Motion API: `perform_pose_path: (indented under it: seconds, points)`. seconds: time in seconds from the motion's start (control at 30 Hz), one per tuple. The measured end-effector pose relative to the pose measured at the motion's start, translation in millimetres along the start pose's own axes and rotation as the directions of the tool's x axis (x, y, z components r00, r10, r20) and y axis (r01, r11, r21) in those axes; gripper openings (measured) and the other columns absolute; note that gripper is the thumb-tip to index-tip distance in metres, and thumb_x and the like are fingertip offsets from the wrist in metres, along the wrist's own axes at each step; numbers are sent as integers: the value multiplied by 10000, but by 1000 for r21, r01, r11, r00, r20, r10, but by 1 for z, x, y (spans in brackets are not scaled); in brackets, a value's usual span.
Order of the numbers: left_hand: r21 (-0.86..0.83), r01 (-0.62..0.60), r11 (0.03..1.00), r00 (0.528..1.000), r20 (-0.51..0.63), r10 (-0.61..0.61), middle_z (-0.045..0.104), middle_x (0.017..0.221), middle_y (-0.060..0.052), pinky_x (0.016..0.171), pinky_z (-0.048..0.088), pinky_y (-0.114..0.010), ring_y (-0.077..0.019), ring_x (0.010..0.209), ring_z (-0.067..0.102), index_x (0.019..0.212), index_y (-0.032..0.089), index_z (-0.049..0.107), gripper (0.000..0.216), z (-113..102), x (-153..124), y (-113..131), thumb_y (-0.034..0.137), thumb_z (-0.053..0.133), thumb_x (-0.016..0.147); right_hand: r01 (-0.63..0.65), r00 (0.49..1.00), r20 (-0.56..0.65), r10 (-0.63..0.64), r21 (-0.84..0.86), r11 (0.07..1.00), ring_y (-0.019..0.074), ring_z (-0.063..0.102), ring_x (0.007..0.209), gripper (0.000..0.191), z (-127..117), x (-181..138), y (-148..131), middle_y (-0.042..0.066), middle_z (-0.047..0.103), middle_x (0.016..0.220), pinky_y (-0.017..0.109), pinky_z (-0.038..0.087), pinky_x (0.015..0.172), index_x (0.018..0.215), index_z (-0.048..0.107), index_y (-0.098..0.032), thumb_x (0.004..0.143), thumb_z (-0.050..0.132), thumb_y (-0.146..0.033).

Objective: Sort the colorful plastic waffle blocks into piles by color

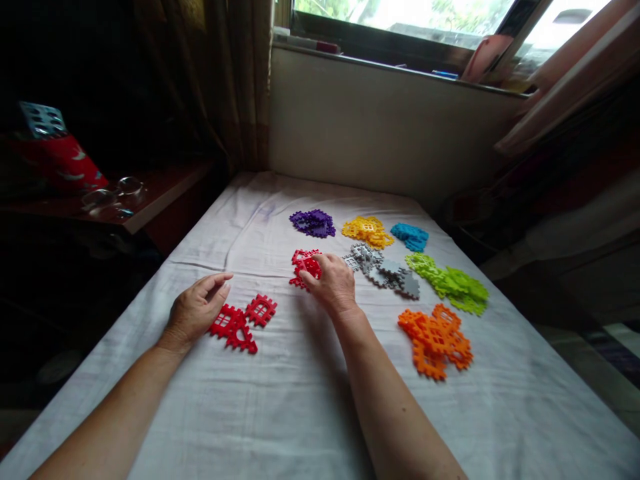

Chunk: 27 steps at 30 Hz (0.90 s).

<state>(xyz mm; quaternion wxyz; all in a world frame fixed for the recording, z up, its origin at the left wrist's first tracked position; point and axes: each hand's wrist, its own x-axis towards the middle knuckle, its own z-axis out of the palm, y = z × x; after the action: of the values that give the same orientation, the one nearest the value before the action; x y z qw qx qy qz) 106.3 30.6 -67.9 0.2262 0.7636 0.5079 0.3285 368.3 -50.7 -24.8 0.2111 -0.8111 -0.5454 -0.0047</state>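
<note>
My right hand [334, 283] reaches over a small group of red interlocking plastic building tiles [299, 262]. Its thumb and index finger close on a red tile there, and the hand hides part of the group. My left hand [197, 305] rests on its side at the left, fingers stretched out and holding nothing. Just right of it lie more red tiles: a window-shaped one [225, 319] partly behind the thumb side, one with a heart-shaped opening [243, 338], and a square one [261, 310] a little farther off.
Sorted by colour, other tiles lie in piles: purple [313, 223], yellow [369, 231], blue [410, 236], grey [387, 270], lime green [453, 283] and orange [437, 340]. A white cloth [280, 413] covers the surface. Glasses [115, 193] and a red container [70, 163] stand on a side desk.
</note>
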Motion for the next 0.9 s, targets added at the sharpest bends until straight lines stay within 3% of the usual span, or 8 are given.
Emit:
perform_pose_path:
  seconds: [0.17, 0.27, 0.4, 0.5, 0.6, 0.7, 0.8, 0.9]
  points:
    - [2, -2, 1000, 1000, -5, 2, 761, 1088, -53, 927, 553, -325, -221, 965, 706, 1064, 217, 723, 465, -1, 0, 3, 513, 500, 782, -22, 1000, 9, 22, -15, 1000, 260, 591, 1112, 322, -7, 0, 3, 90, 677, 1211, 369, 426, 927, 1106, 713, -254, 864, 657, -459]
    - [0, 2, 1000, 1000, -10, -2, 762, 1091, -48, 924, 553, -314, -212, 954, 707, 1068, 219, 722, 461, -2, 0, 4, 507, 505, 781, 65, 987, 145, -67, 18, 998, 230, 618, 1070, 288, -16, -8, -15, 72, 708, 1127, 332, 443, 904, 1086, 717, -253, 886, 631, -441]
    - [-8, -2, 1000, 1000, -12, 2, 760, 1093, -47, 909, 558, -306, -207, 937, 708, 1073, 220, 723, 460, -1, -1, 2, 506, 506, 784, 243, 891, 387, -238, 38, 969, 234, 641, 1046, 449, -19, -28, -48, 78, 711, 1129, 316, 481, 841, 1178, 672, -244, 813, 697, -504]
    - [-6, -7, 1000, 1000, -7, 7, 757, 1095, -39, 907, 560, -301, -203, 936, 706, 1082, 230, 719, 450, 1, -1, 0, 507, 507, 798, 332, 849, 441, -291, -18, 943, 247, 646, 1038, 365, -11, -40, -64, 103, 701, 1115, 320, 492, 821, 1132, 680, -218, 814, 685, -398]
    - [-5, -27, 1000, 999, 21, 27, 746, 1126, -49, 946, 550, -320, -210, 981, 701, 1111, 223, 707, 478, 0, 1, -5, 537, 494, 821, 348, 855, 423, -301, -36, 937, 241, 660, 993, 266, -4, -41, -66, 95, 700, 1071, 317, 498, 791, 1078, 690, -210, 845, 623, -321]
    - [13, -142, 990, 982, 124, 139, 681, 1284, -84, 1081, 471, -380, -245, 1184, 633, 1167, 211, 692, 571, -7, 3, -9, 624, 494, 827, 298, 901, 344, -264, -47, 953, 240, 658, 985, 316, -8, -31, -51, 91, 691, 1086, 320, 499, 792, 1111, 681, -223, 877, 611, -424]
    - [69, -254, 965, 913, 347, 215, 503, 1508, -111, 1148, 395, -434, -294, 1360, 500, 1241, 233, 675, 705, -20, 2, -11, 745, 519, 782, 147, 973, 192, -129, -81, 986, 226, 640, 1029, 356, -15, -16, -26, 87, 676, 1144, 308, 485, 833, 1176, 657, -244, 903, 600, -466]
    - [169, -327, 930, 818, 544, 189, 365, 1602, -126, 1168, 346, -499, -355, 1456, 364, 1340, 275, 622, 820, -27, -5, -12, 792, 592, 703, -5, 993, 115, 18, -113, 994, 229, 636, 1028, 353, -18, -5, -2, 89, 676, 1142, 312, 479, 837, 1162, 665, -242, 915, 589, -482]
